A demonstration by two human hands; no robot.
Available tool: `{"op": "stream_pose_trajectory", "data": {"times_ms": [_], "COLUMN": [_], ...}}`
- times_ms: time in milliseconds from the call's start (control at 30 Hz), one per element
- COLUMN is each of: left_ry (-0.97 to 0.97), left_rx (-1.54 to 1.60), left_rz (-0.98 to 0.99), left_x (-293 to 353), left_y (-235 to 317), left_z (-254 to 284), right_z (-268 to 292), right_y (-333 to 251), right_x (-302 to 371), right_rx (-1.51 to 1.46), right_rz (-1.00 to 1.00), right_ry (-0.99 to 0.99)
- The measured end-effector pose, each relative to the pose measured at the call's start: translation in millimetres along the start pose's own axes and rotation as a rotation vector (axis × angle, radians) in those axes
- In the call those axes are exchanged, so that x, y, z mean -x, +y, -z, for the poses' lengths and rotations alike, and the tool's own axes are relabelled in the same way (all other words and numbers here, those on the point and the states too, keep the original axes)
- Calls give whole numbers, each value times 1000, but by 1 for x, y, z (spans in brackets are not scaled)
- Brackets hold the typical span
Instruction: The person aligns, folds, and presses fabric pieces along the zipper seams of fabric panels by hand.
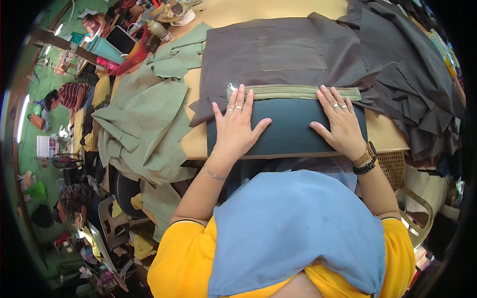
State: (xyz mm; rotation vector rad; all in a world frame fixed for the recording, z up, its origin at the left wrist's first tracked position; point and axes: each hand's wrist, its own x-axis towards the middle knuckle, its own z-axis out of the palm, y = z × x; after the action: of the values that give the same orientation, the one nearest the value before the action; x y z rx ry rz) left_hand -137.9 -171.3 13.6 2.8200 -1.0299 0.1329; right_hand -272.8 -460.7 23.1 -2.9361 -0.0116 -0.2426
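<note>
Pale blue cloth (298,231) over the wearer's chest lies nearest the camera, with yellow sleeves on either side. Beyond it, a dark, smooth panel (288,126) lies at the near edge of the tan table (268,10), and a long olive-green strip (290,93) runs along the panel's far side, where grey-brown fabric (278,44) begins. Both hands lie flat, palms down, fingers spread, gripping nothing. Fingertips of the left hand (234,131) rest on the strip near its left end, beside a small shiny bit; those of the right hand (344,128) rest on it short of its right end. Both thumbs point inward over the panel, well apart. Sage-green pieces (144,119) are heaped at left. Any lettering on the bottle (159,31) beyond them is too small to read.
</note>
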Motion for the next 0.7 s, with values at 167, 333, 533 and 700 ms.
{"op": "stream_pose_trajectory", "data": {"times_ms": [167,333,533,700], "left_ry": [149,48,11,152], "left_rx": [87,16,-52,-92], "left_rz": [76,197,347,649], "left_x": [-5,-13,-23,-25], "left_y": [-22,-40,-72,-156], "left_z": [-5,16,47,43], "right_z": [-4,3,4,3], "right_y": [2,-5,-4,-6], "right_x": [3,-4,4,7], "right_rx": [13,-30,-131,-73], "right_rz": [-9,5,-58,-51], "right_ry": [20,18,56,67]}}
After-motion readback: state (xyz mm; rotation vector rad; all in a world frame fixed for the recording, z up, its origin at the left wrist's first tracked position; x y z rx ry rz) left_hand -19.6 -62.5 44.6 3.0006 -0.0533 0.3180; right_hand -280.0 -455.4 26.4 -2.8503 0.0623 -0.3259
